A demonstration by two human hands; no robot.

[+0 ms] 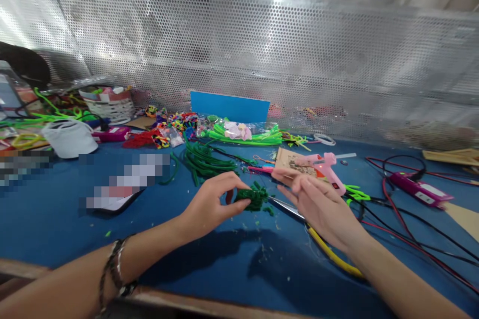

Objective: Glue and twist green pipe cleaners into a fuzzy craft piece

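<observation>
My left hand (211, 202) pinches a dark green fuzzy bundle (254, 198), which looks like pipe cleaner pieces, between thumb and fingers just above the table. To its right, my right hand (320, 204) is raised with its fingers stretched out and nothing visible in them. A pair of scissors (329, 254) with yellow handles lies under my right hand, its blades pointing toward the bundle. Small green scraps are scattered below the bundle. Behind my left hand lies a heap of long dark green pipe cleaners (204, 159).
A pink glue gun (332, 172) rests beside a cardboard piece (286, 159). Cables run from a purple power strip (421, 189) at right. A phone (119, 199), partly blurred, and a white cap (71, 138) are at left. Bright green pipe cleaners (262, 137) lie before a blue board (230, 104).
</observation>
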